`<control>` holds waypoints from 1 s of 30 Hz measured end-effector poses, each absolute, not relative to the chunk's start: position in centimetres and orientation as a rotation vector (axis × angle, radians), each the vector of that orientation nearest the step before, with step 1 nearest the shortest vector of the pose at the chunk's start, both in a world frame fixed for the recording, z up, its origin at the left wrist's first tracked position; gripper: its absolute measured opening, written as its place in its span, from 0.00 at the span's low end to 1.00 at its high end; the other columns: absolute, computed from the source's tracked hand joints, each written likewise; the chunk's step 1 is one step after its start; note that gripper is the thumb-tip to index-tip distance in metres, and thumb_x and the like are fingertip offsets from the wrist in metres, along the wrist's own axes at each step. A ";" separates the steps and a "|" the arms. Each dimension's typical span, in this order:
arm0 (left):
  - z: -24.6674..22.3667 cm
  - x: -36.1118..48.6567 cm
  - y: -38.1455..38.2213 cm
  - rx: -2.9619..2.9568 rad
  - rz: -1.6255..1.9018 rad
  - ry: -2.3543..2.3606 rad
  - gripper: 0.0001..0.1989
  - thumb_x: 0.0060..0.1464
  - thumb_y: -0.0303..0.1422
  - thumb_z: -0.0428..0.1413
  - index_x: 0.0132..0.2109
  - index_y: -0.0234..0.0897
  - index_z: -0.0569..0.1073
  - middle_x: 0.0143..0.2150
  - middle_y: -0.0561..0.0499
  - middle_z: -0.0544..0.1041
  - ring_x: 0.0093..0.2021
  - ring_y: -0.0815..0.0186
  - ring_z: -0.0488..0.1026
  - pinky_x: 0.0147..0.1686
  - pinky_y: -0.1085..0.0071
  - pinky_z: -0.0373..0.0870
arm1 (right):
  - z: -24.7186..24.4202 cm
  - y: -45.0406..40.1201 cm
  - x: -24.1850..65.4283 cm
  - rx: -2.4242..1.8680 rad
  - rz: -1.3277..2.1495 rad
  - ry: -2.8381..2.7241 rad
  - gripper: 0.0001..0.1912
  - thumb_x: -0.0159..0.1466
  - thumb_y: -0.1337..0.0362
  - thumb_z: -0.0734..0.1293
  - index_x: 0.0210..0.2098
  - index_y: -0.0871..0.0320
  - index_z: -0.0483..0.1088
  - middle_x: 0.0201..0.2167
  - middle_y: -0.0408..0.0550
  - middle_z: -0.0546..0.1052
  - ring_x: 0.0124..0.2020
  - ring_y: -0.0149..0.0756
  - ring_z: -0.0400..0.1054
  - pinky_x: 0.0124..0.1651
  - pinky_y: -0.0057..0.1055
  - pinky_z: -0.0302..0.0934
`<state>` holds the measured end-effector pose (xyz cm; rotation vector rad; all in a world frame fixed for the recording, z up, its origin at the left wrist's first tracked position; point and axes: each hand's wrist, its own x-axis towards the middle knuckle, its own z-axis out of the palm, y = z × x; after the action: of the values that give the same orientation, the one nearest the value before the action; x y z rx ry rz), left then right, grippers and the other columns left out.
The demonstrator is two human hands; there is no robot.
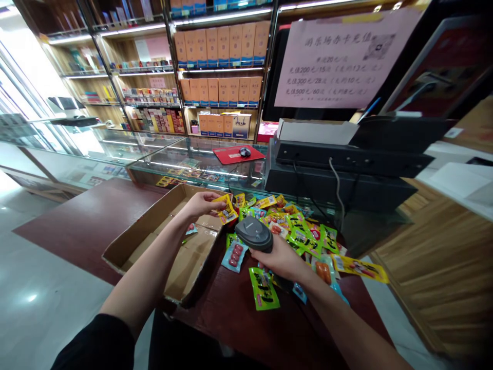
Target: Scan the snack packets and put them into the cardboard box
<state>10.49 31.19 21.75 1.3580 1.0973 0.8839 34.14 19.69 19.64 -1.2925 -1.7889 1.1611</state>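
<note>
Yellow snack packet [225,209] is pinched between your left hand's [202,205] fingertips, raised over the right side of the open cardboard box [134,234]. Your right hand [283,257] closes around the grip of the dark barcode scanner [254,234], its head just beside that packet; you can't tell whether a code faces it. Loose snack packets [300,231] heap toward the far right corner of the table [231,313], with 1 green packet [264,290] nearer its front edge.
</note>
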 end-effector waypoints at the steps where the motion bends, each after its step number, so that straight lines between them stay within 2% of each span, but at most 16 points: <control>1: 21.8 10.4 31.2 1.355 0.888 1.095 0.25 0.32 0.42 0.68 0.38 0.31 0.76 0.36 0.45 0.78 0.33 0.65 0.75 0.31 0.69 0.74 | 19.7 19.7 34.2 -1.295 1.164 -1.793 0.04 0.54 0.66 0.65 0.31 0.58 0.69 0.18 0.41 0.72 0.17 0.30 0.66 0.23 0.26 0.61; 11: 24.8 4.9 31.4 1.304 1.113 1.182 0.24 0.33 0.41 0.68 0.38 0.31 0.74 0.36 0.44 0.79 0.34 0.63 0.76 0.34 0.67 0.74 | 19.4 20.0 34.9 -1.312 1.297 -1.734 0.07 0.57 0.60 0.66 0.32 0.57 0.68 0.17 0.43 0.73 0.16 0.32 0.66 0.19 0.28 0.61; 18: 27.0 0.3 29.2 1.334 1.231 1.351 0.22 0.34 0.42 0.68 0.37 0.32 0.77 0.29 0.48 0.77 0.26 0.70 0.72 0.28 0.73 0.70 | 21.3 20.5 36.3 -1.369 1.198 -1.708 0.10 0.54 0.58 0.68 0.29 0.58 0.68 0.15 0.43 0.71 0.16 0.32 0.65 0.21 0.29 0.62; 23: 25.5 3.2 30.1 1.347 1.165 1.269 0.25 0.32 0.43 0.68 0.37 0.32 0.76 0.30 0.48 0.76 0.29 0.68 0.73 0.31 0.70 0.72 | 22.7 20.9 38.5 -1.385 1.112 -1.700 0.12 0.55 0.55 0.67 0.26 0.59 0.70 0.17 0.45 0.72 0.17 0.33 0.66 0.22 0.29 0.62; 30: 23.6 13.0 33.0 1.480 0.887 1.148 0.24 0.31 0.44 0.68 0.35 0.33 0.76 0.31 0.47 0.76 0.33 0.64 0.74 0.32 0.66 0.75 | 24.2 20.6 41.3 -1.393 1.010 -1.601 0.13 0.55 0.56 0.68 0.25 0.59 0.68 0.16 0.44 0.71 0.16 0.31 0.64 0.21 0.28 0.60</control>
<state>12.98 32.96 23.60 1.4797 1.1481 0.8873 41.26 20.59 24.18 -1.3925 -1.6013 1.0095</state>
